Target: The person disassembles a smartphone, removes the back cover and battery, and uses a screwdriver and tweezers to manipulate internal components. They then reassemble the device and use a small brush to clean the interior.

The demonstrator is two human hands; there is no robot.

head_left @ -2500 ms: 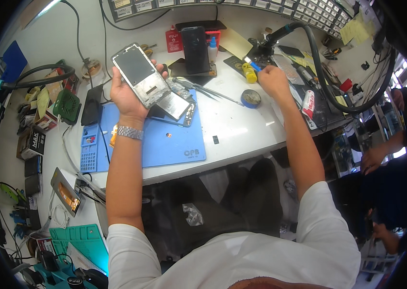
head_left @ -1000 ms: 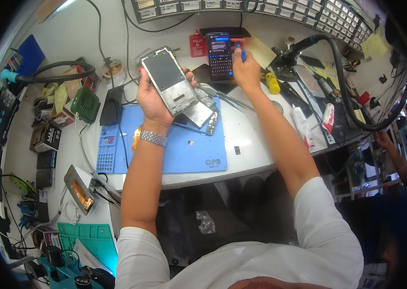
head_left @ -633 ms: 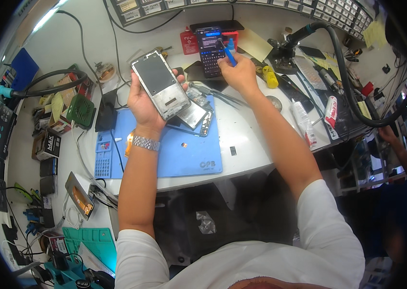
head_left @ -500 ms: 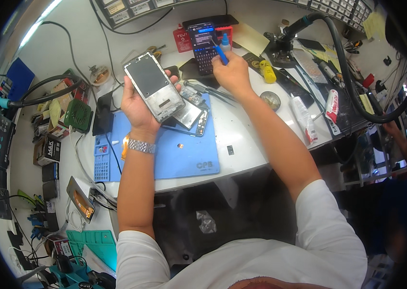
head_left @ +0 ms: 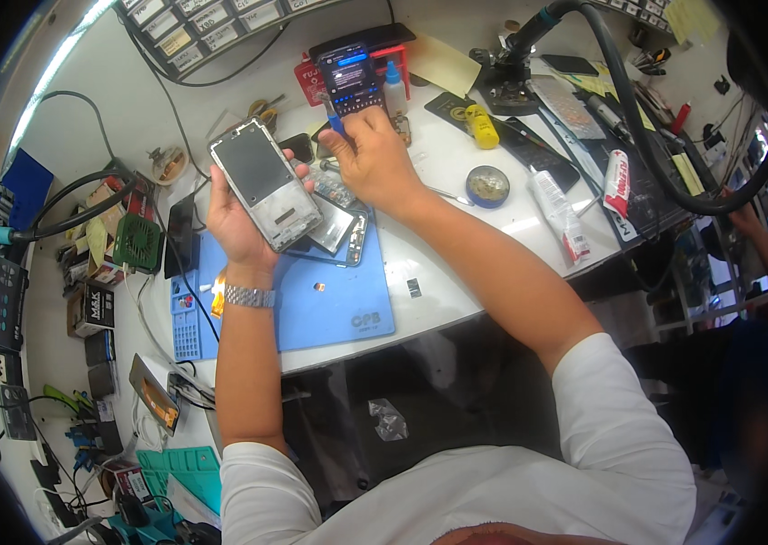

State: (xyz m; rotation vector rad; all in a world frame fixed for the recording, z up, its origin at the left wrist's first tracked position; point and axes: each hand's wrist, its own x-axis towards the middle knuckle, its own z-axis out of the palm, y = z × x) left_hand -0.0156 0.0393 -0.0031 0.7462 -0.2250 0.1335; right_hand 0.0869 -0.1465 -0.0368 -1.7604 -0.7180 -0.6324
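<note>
My left hand (head_left: 237,222) is closed around a bare phone frame (head_left: 289,204), held tilted above the blue mat, its dark panel facing up. Beside it, my right hand (head_left: 373,162) grips a slim blue-handled tool (head_left: 336,122) with a grey tip pointing up and away; the exact kind is unclear. Behind that tip a lit phone (head_left: 354,74) stands upright, showing a chat and keyboard. Under the frame lie an opened phone housing (head_left: 356,245) and a silvery battery-like plate (head_left: 333,229), both partly covered. Tools near my right hand are partly hidden by it.
The blue mat (head_left: 338,313) covers the front left of the white bench. To the right lie a round tin (head_left: 487,185), a yellow bottle (head_left: 482,127), white tubes (head_left: 558,216) and phone panels. A thick black hose (head_left: 624,100) arches at the right. Parts drawers (head_left: 207,27) hang behind.
My right hand has moved left and nearer, away from the lit phone's screen toward the phone frame, still gripping the blue-handled tool. The whole view has shifted slightly.
</note>
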